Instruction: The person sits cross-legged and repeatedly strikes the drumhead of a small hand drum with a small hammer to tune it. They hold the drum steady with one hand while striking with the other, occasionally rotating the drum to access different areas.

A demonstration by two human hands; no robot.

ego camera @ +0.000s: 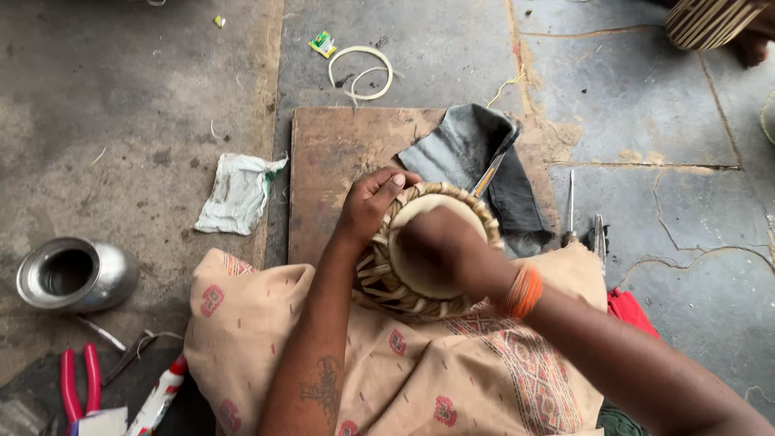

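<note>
Woven cane basket [387, 278] on the lap, left hand [373, 200] clasping its rim, right hand [436, 250] closed inside it.

Small round woven basket [420, 287], half-made by the look of it, sitting on the lap over beige patterned cloth, right at the near edge of a wooden board. Pale tan cane strips plaited into a braided rim, loose strip ends poking out on the left side. Pale cream round form filling the middle, smooth and plain. Tilted a bit toward the camera, opening facing up. Gripped on the far left rim by the left hand [370, 202], fingers curled over the braid, thumb on top. Covered across the near centre by the right hand [440, 254], pressed down on the cream part, so much of the middle stays hidden.
</note>
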